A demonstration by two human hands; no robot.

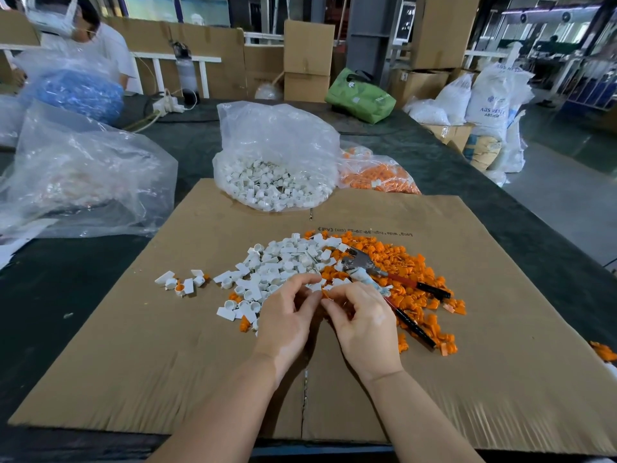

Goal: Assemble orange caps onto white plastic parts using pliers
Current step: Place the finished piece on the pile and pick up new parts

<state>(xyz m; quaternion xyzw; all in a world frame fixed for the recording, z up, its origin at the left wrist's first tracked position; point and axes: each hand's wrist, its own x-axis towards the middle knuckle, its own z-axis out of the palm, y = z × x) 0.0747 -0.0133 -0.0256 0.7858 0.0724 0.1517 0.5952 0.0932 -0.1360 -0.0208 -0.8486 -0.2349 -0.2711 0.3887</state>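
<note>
A heap of white plastic parts (283, 262) lies on the flattened cardboard sheet (500, 329), with a heap of orange caps (410, 262) beside it on the right. Pliers (367, 265) with red and black handles lie across the orange heap. My left hand (287, 315) pinches a white part (316, 286) at the near edge of the heaps. My right hand (360, 325) meets it fingertip to fingertip and pinches a small orange cap (325, 294). A few assembled parts (182, 284) lie apart to the left.
A clear bag of white parts (277, 162) stands behind the heaps, a bag of orange caps (377, 175) to its right. Large clear bags (83, 172) fill the left of the dark table (467, 168). A person sits at the far left. Cardboard boxes and sacks stand behind.
</note>
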